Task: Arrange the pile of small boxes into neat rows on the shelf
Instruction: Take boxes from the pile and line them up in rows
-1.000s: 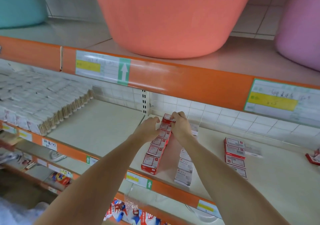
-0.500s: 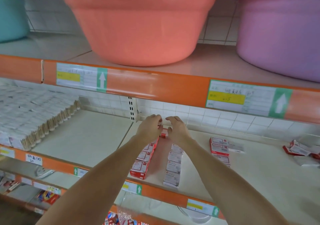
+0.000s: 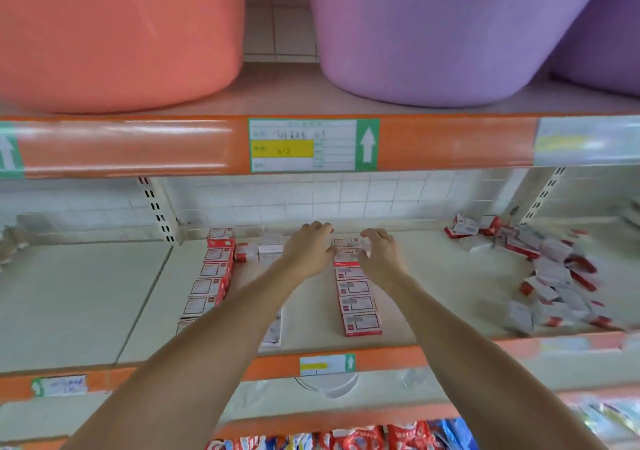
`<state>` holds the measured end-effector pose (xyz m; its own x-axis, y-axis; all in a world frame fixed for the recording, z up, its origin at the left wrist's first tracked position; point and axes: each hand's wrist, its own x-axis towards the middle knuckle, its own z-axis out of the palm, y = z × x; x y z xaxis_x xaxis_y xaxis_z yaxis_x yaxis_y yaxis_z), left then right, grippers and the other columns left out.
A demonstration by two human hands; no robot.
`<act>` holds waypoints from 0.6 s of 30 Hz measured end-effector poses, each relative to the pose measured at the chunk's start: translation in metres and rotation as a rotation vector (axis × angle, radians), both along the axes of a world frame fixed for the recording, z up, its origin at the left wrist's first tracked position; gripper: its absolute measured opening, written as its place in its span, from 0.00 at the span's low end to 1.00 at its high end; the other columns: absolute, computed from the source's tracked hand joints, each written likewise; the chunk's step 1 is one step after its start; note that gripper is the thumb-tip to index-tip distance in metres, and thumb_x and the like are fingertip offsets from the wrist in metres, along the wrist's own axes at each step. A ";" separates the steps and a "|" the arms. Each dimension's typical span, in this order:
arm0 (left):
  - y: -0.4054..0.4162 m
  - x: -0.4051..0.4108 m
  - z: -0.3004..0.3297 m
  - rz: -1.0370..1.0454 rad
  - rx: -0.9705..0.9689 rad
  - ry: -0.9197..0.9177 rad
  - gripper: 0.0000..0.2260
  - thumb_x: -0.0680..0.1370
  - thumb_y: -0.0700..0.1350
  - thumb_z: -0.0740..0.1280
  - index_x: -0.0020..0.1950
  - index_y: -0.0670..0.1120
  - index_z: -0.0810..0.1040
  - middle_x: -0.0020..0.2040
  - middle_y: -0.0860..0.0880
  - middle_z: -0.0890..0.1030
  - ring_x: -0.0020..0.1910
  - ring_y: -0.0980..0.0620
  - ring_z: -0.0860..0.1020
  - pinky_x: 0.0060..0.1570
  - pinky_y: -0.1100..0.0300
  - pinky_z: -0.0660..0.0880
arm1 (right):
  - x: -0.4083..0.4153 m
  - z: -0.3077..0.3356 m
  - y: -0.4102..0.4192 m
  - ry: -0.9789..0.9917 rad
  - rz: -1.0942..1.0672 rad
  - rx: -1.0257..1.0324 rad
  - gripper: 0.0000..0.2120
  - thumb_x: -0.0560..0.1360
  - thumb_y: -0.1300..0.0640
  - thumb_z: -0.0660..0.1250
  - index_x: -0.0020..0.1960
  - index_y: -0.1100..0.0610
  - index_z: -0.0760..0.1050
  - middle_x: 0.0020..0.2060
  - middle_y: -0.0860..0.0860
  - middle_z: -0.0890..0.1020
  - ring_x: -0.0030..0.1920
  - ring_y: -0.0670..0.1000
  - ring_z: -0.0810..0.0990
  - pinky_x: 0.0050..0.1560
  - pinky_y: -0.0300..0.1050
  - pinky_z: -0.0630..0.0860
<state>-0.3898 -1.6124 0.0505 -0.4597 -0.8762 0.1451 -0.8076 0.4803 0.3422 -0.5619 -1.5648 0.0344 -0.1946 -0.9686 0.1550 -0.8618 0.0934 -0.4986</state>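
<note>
While reaching deep under the orange shelf lip, both hands hover near the back wall, empty.

Far left: a stepped row of red-and-white boxes (image 3: pixel 212 273), running front to back on the shelf (image 3: pixel 83 297), already tidy. Just beside it, a paler second row (image 3: pixel 270 252), mostly hidden behind the left forearm. Left hand (image 3: pixel 310 249): fingers loosely curled, palm down, holding nothing, poised above the gap between the second row and the third. Third row (image 3: pixel 356 294): flat-lying boxes, end to end, front one near the shelf edge. Right hand (image 3: pixel 379 250): fingers spread and bent, likewise released, just over the rear end of that third row. Contact with the rearmost box: cannot tell through the blur. Far right, well apart from the rows: the loose pile of small boxes (image 3: pixel 547 276), tumbled at all angles against the back corner and spilling forward.

Handling, as a judgement: thin card cartons, light, stiff enough along the edges but easily dented on the broad faces, and slick enough to slide. Best pinched across the two long sides, or several squeezed end to end between both palms and slid into line. Likely next: squaring the third row, then across to the pile.
</note>
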 end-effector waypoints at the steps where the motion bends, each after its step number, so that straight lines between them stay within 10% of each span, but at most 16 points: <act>1: 0.003 -0.013 0.000 -0.023 0.007 0.004 0.20 0.79 0.51 0.65 0.69 0.46 0.70 0.64 0.45 0.75 0.63 0.44 0.73 0.58 0.50 0.73 | -0.013 -0.002 0.008 0.000 -0.029 0.004 0.21 0.76 0.60 0.65 0.69 0.56 0.71 0.67 0.52 0.73 0.67 0.55 0.70 0.66 0.49 0.68; 18: 0.029 -0.235 -0.014 -0.250 0.061 -0.107 0.23 0.80 0.52 0.64 0.72 0.46 0.68 0.69 0.45 0.72 0.68 0.43 0.69 0.62 0.50 0.70 | -0.219 -0.009 0.077 -0.007 -0.298 -0.013 0.21 0.75 0.59 0.65 0.68 0.57 0.72 0.64 0.55 0.75 0.65 0.58 0.72 0.65 0.52 0.69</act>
<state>-0.6247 -1.5831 0.0367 -0.6724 -0.7394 0.0344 -0.6998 0.6502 0.2957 -0.7812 -1.4877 0.0250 -0.4712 -0.8665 0.1645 -0.7938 0.3353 -0.5074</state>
